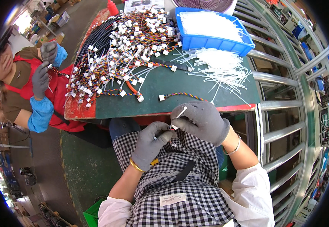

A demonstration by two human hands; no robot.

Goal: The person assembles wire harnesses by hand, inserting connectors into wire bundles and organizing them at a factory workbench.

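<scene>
My right hand [204, 121], in a grey glove, pinches a white cable tie [180, 112] just below the table's front edge. My left hand [151, 143], also gloved in grey, is closed around a thin wire bundle right beside it, over my checked apron. A twisted multicoloured wire [183, 95] with a white connector runs from the green table top [172, 81] down toward my hands.
A big heap of wire harnesses with white connectors [123, 49] covers the table's left half. Loose white cable ties [221, 66] lie at the right, beside a blue bin [213, 41] holding more. A co-worker in a red apron [39, 83] works at the left. Metal rails [282, 106] run at the right.
</scene>
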